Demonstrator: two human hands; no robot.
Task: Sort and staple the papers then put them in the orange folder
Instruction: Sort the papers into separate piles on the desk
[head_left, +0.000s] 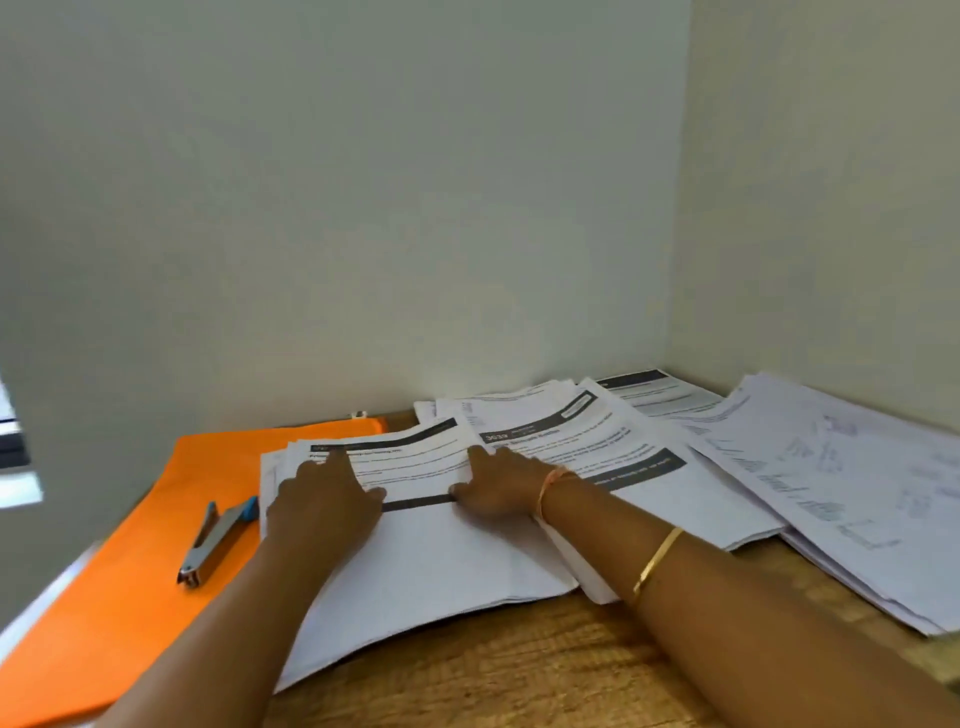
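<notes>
Soft, even, dim light; slight blur, wide-angle bending at edges.

The stapler (215, 540) lies on the folder (130, 571), left of the papers (426, 561), which seemingly overlap it.

The left hand (324, 499) and right hand (498, 486) rest side by side on a stack of white printed papers (431, 566) on the wooden surface (519, 675). To the left, a silver stapler with a blue end (215, 540) lies on a flat orange folder (145, 571).
</notes>
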